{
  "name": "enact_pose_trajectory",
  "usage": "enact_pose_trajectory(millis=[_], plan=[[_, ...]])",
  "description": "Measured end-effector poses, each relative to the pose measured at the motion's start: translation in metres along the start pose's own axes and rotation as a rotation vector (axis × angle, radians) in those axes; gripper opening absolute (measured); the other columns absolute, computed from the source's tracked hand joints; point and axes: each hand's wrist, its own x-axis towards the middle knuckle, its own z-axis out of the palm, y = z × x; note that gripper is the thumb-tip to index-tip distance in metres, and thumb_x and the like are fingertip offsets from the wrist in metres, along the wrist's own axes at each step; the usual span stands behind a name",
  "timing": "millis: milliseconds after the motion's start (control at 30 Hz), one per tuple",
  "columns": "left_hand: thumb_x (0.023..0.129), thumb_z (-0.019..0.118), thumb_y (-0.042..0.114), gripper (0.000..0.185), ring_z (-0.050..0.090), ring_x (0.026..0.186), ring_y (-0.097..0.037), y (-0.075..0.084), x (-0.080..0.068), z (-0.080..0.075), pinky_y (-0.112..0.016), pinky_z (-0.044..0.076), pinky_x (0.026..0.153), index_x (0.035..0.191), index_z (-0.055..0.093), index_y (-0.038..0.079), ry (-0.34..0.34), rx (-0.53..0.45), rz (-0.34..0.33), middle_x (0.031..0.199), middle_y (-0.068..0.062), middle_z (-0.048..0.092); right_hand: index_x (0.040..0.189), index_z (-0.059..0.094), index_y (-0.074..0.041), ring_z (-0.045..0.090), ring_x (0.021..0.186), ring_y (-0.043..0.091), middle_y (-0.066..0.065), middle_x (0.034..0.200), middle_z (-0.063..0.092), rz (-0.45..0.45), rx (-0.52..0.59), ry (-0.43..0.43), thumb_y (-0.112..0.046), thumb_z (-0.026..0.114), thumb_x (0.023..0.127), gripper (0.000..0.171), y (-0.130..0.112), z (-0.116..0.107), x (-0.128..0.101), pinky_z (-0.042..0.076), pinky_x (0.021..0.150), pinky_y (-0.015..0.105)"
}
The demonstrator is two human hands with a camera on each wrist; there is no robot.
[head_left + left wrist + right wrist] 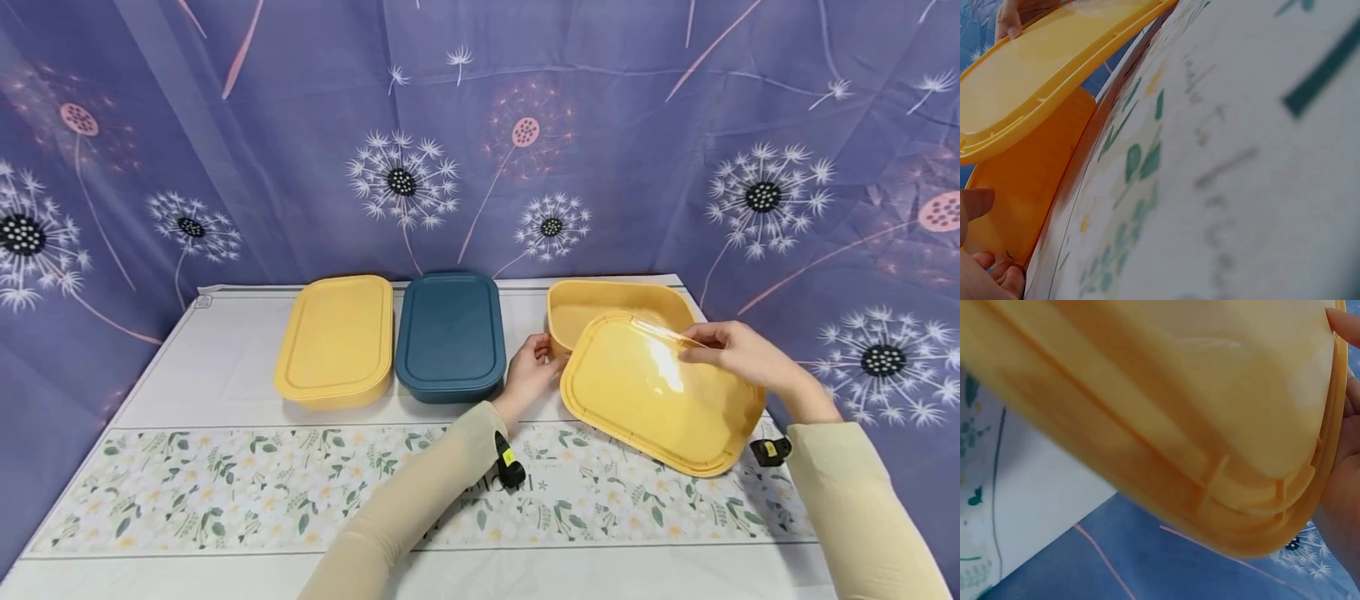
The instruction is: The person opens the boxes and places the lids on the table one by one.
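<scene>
In the head view, a yellow lid (652,400) is held tilted, its grooved, glossy underside toward me. My right hand (738,358) pinches its upper right edge, with the thumb on the underside. Behind the lid stands an uncovered yellow box (573,308) of the same shape, its front partly hidden. My left hand (532,375) grips that box at its front left corner. From the left wrist, the thumb (975,203) lies against the box wall and curled fingertips (1013,280) sit low by the tabletop. The lid's rim (1254,540) fills much of the right wrist view.
Left of my left hand is a dark blue box (452,333) with its lid on. Beside it, farther left, stands a yellow lidded box (337,342). A white cloth with a floral band (225,492) covers the table. A purple dandelion curtain (300,125) hangs around it.
</scene>
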Motion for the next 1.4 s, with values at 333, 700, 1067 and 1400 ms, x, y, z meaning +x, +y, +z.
enact_pose_trajectory(millis=[333, 700, 1067, 1400], plan=[[0.092, 0.077, 0.020, 0.047, 0.058, 0.121, -0.022, 0.003, -0.001, 0.002, -0.028, 0.045, 0.107, 0.131, 0.058, 0.003, 0.007, 0.018, -0.005, 0.129, -0.010, 0.063, 0.119, 0.071, -0.004, 0.063, 0.088, 0.006, 0.001, 0.101, 0.073, -0.006, 0.026, -0.052, -0.021, 0.067, 0.098, 0.028, 0.003, 0.010, -0.001, 0.050, 0.077, 0.021], [0.092, 0.076, 0.018, 0.046, 0.058, 0.122, -0.022, 0.004, -0.003, 0.002, -0.031, 0.044, 0.109, 0.132, 0.057, 0.003, -0.003, -0.011, 0.007, 0.129, -0.009, 0.062, 0.118, 0.071, -0.004, 0.062, 0.089, 0.008, 0.002, 0.100, 0.072, -0.014, 0.089, -0.094, -0.017, 0.067, 0.098, 0.025, 0.007, 0.020, -0.004, 0.049, 0.079, 0.020], [0.093, 0.075, 0.019, 0.047, 0.058, 0.122, -0.022, 0.001, -0.002, 0.000, -0.031, 0.045, 0.108, 0.133, 0.057, 0.004, -0.007, -0.010, 0.018, 0.129, -0.009, 0.062, 0.120, 0.070, -0.003, 0.061, 0.094, 0.007, 0.002, 0.106, 0.072, -0.024, 0.086, -0.129, -0.018, 0.066, 0.098, 0.027, 0.007, 0.025, 0.000, 0.049, 0.081, 0.020], [0.093, 0.075, 0.019, 0.048, 0.057, 0.122, -0.022, 0.000, -0.002, 0.001, -0.031, 0.045, 0.108, 0.134, 0.056, 0.003, -0.012, -0.018, 0.020, 0.130, -0.009, 0.062, 0.119, 0.067, -0.001, 0.061, 0.089, 0.010, 0.005, 0.104, 0.071, -0.004, 0.134, -0.220, -0.018, 0.063, 0.099, 0.026, 0.008, 0.028, 0.003, 0.050, 0.079, 0.023]])
